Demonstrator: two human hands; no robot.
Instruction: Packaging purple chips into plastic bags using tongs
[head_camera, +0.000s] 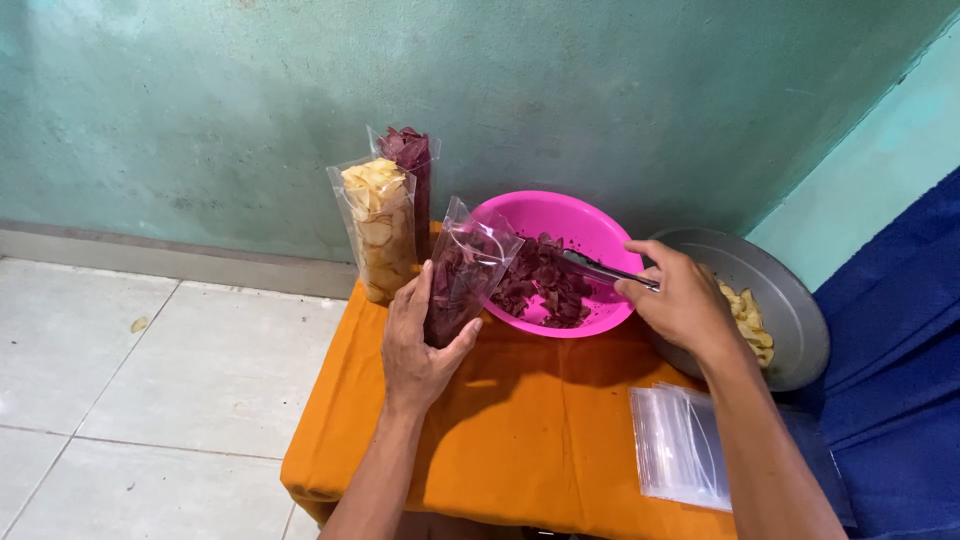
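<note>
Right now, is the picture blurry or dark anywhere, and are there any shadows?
In the head view, the light is soft and even. The left hand and right hand look sharp; the tongs are slightly smeared. Both arms cast soft shadows on the orange cloth. The clear bag and empty bags show pale glare.

The clear plastic pouch (466, 272) looks glossy and crinkled. The pink bowl (590, 228) is smooth, shiny plastic. Matt orange cloth (500, 430) covers the table. The tongs (600, 270) and grey basin (790, 310) appear metal; the wall (500, 90) is rough.
</note>
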